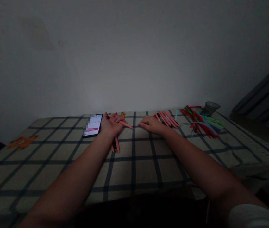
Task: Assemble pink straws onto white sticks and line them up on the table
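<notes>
My left hand lies palm up with its fingers curled round a pink pencil, whose end points right. Under that hand several pink and black pencils stick out on the cloth. To the right, my right hand hovers low or rests on the table, its fingertips pinched together a short way from the pencil's end. Whether anything small is between those fingertips I cannot make out. Just beyond my right hand lies a bunch of pink and dark pencils.
A lit phone lies left of my left hand. On the right are red, green and blue fuzzy strips and a dark cup. An orange cut-out shape lies far left on the checked tablecloth. A wall stands behind.
</notes>
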`<state>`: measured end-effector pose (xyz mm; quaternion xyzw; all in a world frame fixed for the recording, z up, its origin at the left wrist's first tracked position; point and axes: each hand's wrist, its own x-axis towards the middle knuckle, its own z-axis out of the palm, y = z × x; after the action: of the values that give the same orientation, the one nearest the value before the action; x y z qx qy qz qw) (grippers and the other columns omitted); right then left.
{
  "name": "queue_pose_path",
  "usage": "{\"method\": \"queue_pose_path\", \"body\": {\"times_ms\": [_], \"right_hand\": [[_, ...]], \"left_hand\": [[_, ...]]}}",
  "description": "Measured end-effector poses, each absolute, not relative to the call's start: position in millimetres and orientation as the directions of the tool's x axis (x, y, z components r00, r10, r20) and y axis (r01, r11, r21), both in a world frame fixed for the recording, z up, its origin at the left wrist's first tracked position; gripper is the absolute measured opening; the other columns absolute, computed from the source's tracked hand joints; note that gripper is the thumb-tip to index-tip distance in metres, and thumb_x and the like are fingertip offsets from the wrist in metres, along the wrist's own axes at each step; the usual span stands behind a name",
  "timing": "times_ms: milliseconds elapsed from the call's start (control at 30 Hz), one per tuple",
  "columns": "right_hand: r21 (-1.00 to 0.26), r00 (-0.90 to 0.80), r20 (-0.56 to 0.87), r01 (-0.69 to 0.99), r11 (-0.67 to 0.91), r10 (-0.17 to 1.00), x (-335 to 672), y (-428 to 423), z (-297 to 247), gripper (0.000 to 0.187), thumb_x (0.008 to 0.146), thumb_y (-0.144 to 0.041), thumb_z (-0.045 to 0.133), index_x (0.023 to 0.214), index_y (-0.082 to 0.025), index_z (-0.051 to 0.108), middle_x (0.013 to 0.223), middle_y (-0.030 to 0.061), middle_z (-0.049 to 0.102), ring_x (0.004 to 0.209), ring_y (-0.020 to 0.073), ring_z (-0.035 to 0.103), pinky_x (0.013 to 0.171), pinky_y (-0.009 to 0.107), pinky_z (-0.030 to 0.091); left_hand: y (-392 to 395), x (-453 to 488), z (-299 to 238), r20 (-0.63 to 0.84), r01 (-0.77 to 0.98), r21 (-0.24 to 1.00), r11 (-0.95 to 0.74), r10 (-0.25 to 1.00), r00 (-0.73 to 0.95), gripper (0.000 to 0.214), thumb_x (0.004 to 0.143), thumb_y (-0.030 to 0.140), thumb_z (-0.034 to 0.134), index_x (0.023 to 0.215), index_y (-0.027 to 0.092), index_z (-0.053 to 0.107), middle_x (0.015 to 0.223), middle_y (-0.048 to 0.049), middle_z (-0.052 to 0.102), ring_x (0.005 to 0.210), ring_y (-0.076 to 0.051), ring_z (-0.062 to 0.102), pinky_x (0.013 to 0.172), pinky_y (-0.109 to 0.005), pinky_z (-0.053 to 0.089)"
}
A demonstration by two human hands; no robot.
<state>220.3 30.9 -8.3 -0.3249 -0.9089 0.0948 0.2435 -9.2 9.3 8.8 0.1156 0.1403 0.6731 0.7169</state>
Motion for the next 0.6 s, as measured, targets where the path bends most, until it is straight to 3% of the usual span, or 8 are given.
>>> {"method": "queue_pose_path", "body": {"times_ms": [300,600], "right_hand": [[-0.304,-0.676,0.381,0.553,0.776,0.631,221.1,36.3,-13.4,0.042,0.094,-0.043,0.045,0.076,-0.014,0.070,0.073,0.0057,0.065,0.071,0.0152,0.054,0.066,0.026,0.035],[-0.264,-0.697,0.411,0.526,0.808,0.588,217.8,28.6,-7.1,0.040,0.095,-0.039,0.046,0.076,-0.014,0.070,0.072,0.0052,0.064,0.071,0.0138,0.054,0.067,0.025,0.035]], "left_hand": [[11.5,-13.1,5.1,0.036,-0.876,0.481,-0.028,0.999,-0.012,0.043,0.096,0.038,0.022,0.058,0.020,0.030,0.049,0.0042,0.026,0.040,-0.009,0.028,0.046,-0.024,0.037],[6.2,-10.2,6.9,0.029,-0.891,0.454,-0.019,1.000,-0.006,0.039,0.094,0.029,0.024,0.057,0.020,0.031,0.049,0.0045,0.026,0.040,-0.009,0.026,0.044,-0.023,0.035]]}}
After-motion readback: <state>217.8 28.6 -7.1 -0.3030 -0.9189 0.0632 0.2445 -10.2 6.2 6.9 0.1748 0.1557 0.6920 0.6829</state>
